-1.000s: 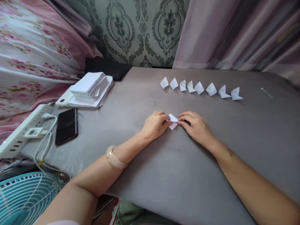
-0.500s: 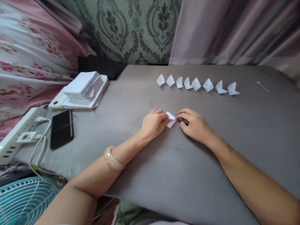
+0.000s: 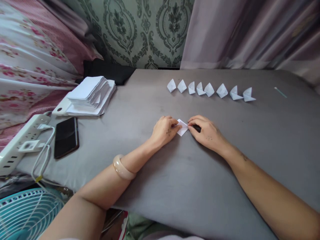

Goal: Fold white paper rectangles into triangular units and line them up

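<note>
Between my hands, just over the grey table cover (image 3: 160,180), is a small white folded paper (image 3: 183,128), roughly diamond-shaped with a crease across its middle. My left hand (image 3: 165,129) pinches its left corner, thumb in front and fingers behind. My right hand (image 3: 205,131) pinches the right corner between thumb and index finger. The fingers partly cover both corners. Farther back, several white folded paper boats (image 3: 222,91) stand in a row.
At the left are a stack of white paper (image 3: 86,91), a black phone (image 3: 66,138) and a white power strip (image 3: 21,140) with cables. A blue fan (image 3: 27,215) stands below the table's left edge. A cotton swab (image 3: 280,92) lies at the far right.
The paper lies flatter and shows as a fuller diamond between my fingers. My left thumb has shifted slightly right across it. The row of boats is unchanged.
</note>
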{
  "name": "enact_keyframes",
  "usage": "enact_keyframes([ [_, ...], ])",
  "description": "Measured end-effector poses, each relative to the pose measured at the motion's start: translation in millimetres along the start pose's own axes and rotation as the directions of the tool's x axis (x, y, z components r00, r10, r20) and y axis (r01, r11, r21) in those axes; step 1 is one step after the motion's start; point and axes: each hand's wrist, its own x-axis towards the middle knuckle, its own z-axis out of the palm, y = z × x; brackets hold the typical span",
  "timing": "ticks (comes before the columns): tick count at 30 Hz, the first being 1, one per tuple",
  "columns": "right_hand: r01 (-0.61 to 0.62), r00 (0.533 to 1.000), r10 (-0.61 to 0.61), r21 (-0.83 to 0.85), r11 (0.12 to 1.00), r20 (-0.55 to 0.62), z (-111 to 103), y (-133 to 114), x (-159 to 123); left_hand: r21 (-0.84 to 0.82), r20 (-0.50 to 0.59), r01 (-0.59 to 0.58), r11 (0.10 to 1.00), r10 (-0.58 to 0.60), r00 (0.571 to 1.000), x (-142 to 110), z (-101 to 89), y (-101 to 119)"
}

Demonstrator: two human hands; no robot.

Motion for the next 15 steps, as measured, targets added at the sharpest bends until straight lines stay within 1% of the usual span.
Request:
enact_keyframes([
  [3, 0.029, 0.999, -0.027, -0.049, 0.998, 0.047, -0.1, 0.2, 0.2, -0.018, -0.002, 0.012, 1.000, -0.012, 1.000, 0.4, -0.3, 0.0],
  [6, 0.003, 0.998, 0.003, -0.106, 0.994, 0.061, 0.7, -1.5, 0.8, -0.039, 0.010, 0.063, 0.997, -0.063, 0.998, 1.3, -0.8, 0.9],
  [8, -0.027, 0.998, 0.032, -0.102, 0.994, 0.052, 2.1, -3.0, 1.4, -0.043, 0.015, 0.075, 0.996, -0.075, 0.997, 2.1, -0.8, 1.3],
  [12, -0.129, 0.992, 0.129, -0.030, 0.991, -0.003, 6.5, -5.3, 2.9, -0.037, 0.022, 0.074, 0.997, -0.074, 0.997, 3.5, -0.2, 1.1],
  [15, -0.148, 0.989, 0.147, -0.032, 0.989, -0.033, 9.4, -6.3, 3.5, -0.028, 0.015, 0.108, 0.994, -0.108, 0.994, 2.8, -0.9, 1.4],
])
